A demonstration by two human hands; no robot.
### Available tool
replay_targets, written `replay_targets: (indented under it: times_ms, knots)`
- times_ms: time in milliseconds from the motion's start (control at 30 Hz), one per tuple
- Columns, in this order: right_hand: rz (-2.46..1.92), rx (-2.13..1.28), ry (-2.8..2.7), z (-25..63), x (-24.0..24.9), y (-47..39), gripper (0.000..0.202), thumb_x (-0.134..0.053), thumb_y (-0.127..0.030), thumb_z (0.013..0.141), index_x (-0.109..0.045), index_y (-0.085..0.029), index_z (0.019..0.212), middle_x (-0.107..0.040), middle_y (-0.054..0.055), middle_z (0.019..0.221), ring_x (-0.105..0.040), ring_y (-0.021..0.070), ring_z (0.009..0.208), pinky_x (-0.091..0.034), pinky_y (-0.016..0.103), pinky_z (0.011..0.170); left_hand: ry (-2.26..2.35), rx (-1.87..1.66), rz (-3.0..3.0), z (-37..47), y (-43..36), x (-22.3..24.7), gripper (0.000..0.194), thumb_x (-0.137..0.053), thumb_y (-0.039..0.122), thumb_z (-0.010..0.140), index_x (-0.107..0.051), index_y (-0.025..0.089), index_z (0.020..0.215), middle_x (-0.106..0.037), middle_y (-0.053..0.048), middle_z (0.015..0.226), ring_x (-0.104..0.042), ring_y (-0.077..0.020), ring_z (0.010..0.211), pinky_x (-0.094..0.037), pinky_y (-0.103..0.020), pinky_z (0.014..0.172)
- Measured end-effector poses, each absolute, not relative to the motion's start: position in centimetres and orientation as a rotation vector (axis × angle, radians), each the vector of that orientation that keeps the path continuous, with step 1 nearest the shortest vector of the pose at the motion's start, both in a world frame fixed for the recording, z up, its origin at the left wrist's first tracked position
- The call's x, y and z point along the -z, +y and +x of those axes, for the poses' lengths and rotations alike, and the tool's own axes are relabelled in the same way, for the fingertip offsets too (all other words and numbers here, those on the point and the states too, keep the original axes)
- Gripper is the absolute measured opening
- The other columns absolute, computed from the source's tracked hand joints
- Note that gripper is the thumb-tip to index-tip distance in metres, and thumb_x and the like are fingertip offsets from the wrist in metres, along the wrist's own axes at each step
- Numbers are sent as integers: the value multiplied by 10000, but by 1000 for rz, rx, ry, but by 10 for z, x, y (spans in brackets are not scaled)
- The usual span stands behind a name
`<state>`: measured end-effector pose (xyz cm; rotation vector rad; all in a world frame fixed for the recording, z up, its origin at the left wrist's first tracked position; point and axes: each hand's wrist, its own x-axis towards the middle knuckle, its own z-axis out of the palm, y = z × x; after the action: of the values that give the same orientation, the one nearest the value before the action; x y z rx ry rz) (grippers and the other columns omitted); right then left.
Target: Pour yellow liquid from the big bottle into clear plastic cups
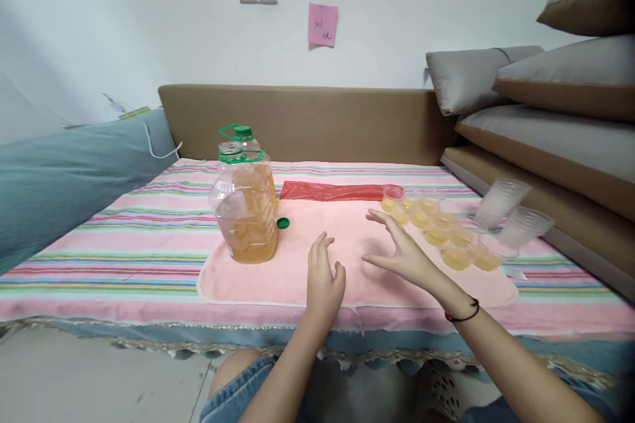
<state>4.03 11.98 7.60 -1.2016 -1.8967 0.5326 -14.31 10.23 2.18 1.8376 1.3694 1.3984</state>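
Clearly, the plastic cups (437, 235) slanted toward the near right, lying right of the empty right hand (407, 259) and farther from the empty left hand (323, 281).

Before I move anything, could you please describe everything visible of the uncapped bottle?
The uncapped bottle is large, clear, seemingly plastic, with a threaded mouth and a green ring and handle at its neck. Amber liquid fills much of its body; a pale patch shows on its side. It stands upright on the pink mat, partly hiding, perhaps touching, the green-capped bottle behind. Neither the left hand nor the right hand touches it.
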Motion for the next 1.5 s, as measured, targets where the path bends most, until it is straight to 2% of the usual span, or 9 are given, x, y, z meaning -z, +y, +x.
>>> replay_targets:
  times_ms: [167,333,433,600,800,1000,1200,1300,1500]
  knots:
    - [-1019,-652,-1895,-25,-89,140,730,-753,-330,718,-389,-295,1350,-463,97,1429,-404,262,1352,-295,498,1128,1602,-1909,1657,-173,100,-42,423,-459,113,833,-420,184,1248,-385,-157,1412,-330,-241,1375,-255,-472,1149]
    - [-900,-899,-1797,-91,-67,182,752,-784,-339,670,-414,-264,1320,-438,128,1447,-379,280,1373,-277,514,1132,1732,-2176,1181,-208,101,-51,495,-513,170,831,-359,198,1301,-339,-148,1446,-277,-237,1411,-210,-447,1177]
    - [-842,-993,-1770,-124,-50,209,816,-800,-384,646,-397,-239,1341,-407,166,1469,-359,297,1389,-294,523,1123,1685,-2186,915,-225,103,-51,553,-525,206,827,-317,193,1340,-302,-150,1483,-252,-237,1427,-196,-441,1187]
    - [-652,-1119,-1736,-168,-43,231,1042,-846,-432,586,-265,-306,1441,-402,118,1492,-357,273,1398,-329,487,1120,1600,-2103,650,-239,107,-51,588,-530,228,810,-302,163,1348,-301,-175,1497,-283,-251,1420,-254,-431,1170]
    - [-527,-1117,-1638,-199,-44,227,1176,-834,-487,610,-82,-280,1491,-367,137,1492,-356,272,1387,-343,473,1117,1636,-1981,574,-253,100,-49,517,-473,320,873,-266,243,1341,-281,-125,1514,-271,-243,1433,-303,-422,1153]
    - [-577,-992,-1604,-206,-33,226,1244,-803,-582,613,32,-283,1485,-497,139,1347,-475,267,1291,-350,505,1102,1703,-1963,648,-260,100,-46,463,-440,375,912,-250,280,1323,-284,-122,1506,-282,-255,1428,-349,-449,1124]
    - [-591,-938,-1518,-203,-41,207,1281,-833,-563,578,24,-278,1487,-531,141,1301,-487,285,1280,-341,525,1103,1585,-2028,533,-258,96,-57,435,-445,390,914,-325,252,1309,-326,-106,1498,-299,-224,1421,-321,-408,1146]
    - [-565,-961,-1480,-190,-52,194,1292,-851,-542,561,12,-284,1487,-546,140,1275,-517,294,1244,-381,532,1072,1578,-2085,514,-256,95,-60,399,-434,392,922,-389,240,1288,-388,-97,1465,-332,-211,1402,-298,-398,1156]
    - [-578,-879,-1499,-131,-81,157,1186,-764,-619,642,19,-352,1492,-568,119,1253,-552,308,1208,-447,536,1010,1281,-2160,844,-257,98,-60,402,-414,465,933,-497,203,1226,-525,-110,1347,-487,-214,1283,-369,-381,1101]
